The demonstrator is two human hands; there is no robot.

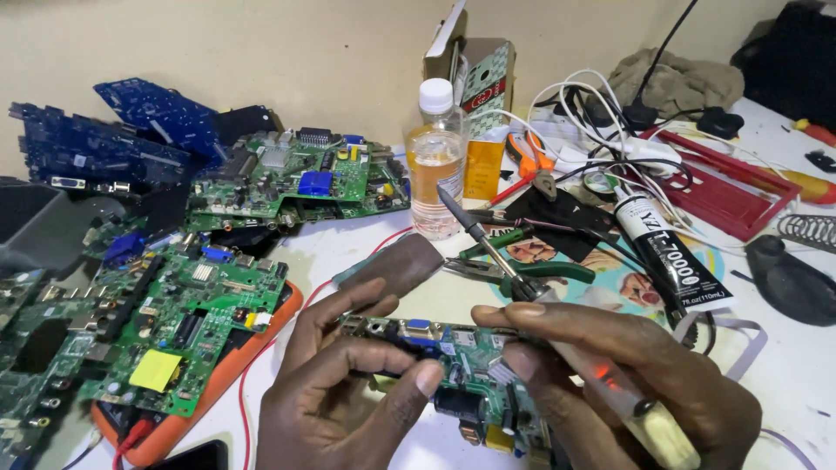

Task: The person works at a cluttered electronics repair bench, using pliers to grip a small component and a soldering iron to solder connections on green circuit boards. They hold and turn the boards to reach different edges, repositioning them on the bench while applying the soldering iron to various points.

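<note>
Near edge of the worktop (810, 365): left hand (348, 400) pinches a small green circuit board (453, 370), thumb and fingers clamped on its near-left edge, holding it tilted above the surface. Right hand (627, 383) is closed in a pen grip around a soldering iron (557, 331); its tip points up and away, clear of the board, so no joint is being touched at this moment. Work looks early or between joints: board held and iron ready, no solder wire in either hand. Just beyond the hands lie a brown flat pad (405, 261) and green-handled pliers (522, 261). Toward the left edge, a green board with a yellow patch (187, 335) rests on an orange-cased meter (226, 374), red leads trailing. Mid-worktop stands a clear plastic bottle (435, 161) of pale liquid; a black glue tube (666, 252) lies to its right. Farther back: stacked green and blue boards (131, 139) at the left, a cardboard box (475, 74) against the wall, tangled white cables (592, 113) and a red tray (723, 183) toward the far right corner.
</note>
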